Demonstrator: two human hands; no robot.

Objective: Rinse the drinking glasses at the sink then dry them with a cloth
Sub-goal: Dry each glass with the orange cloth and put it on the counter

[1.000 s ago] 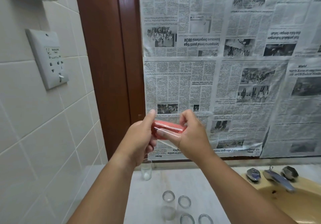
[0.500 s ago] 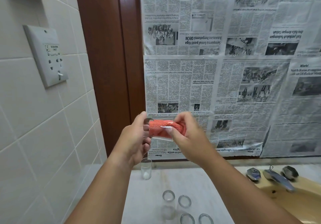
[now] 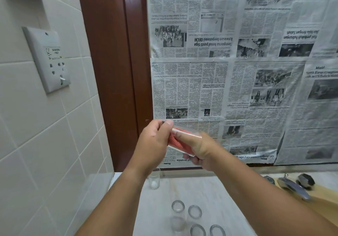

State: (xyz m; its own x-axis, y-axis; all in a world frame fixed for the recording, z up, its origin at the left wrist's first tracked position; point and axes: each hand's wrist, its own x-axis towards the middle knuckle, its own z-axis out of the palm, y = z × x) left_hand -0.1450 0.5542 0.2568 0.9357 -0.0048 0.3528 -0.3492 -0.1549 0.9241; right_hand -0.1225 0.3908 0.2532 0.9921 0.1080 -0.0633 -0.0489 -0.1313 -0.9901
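Observation:
I hold a clear drinking glass (image 3: pixel 190 135) on its side at chest height, with an orange-red cloth (image 3: pixel 176 142) stuffed inside it. My left hand (image 3: pixel 155 144) is at the glass's left end and grips the cloth there. My right hand (image 3: pixel 203 149) wraps round the right end of the glass, thumb lying along it. Below, one glass (image 3: pixel 154 180) stands upright at the back of the pale counter (image 3: pixel 215 190). Several more glasses (image 3: pixel 195 211) stand in a cluster near the bottom edge.
A chrome tap (image 3: pixel 292 188) with two knobs sits at the rim of the yellow sink (image 3: pixel 325 199) on the right. Newspaper (image 3: pixel 237 71) covers the wall behind. A tiled wall with a shaver socket (image 3: pixel 49 60) and a wooden frame (image 3: pixel 113 71) stand on the left.
The glass has tilted so its right end points lower. My left hand has turned over its left end, and my right hand has slid down and round the other end.

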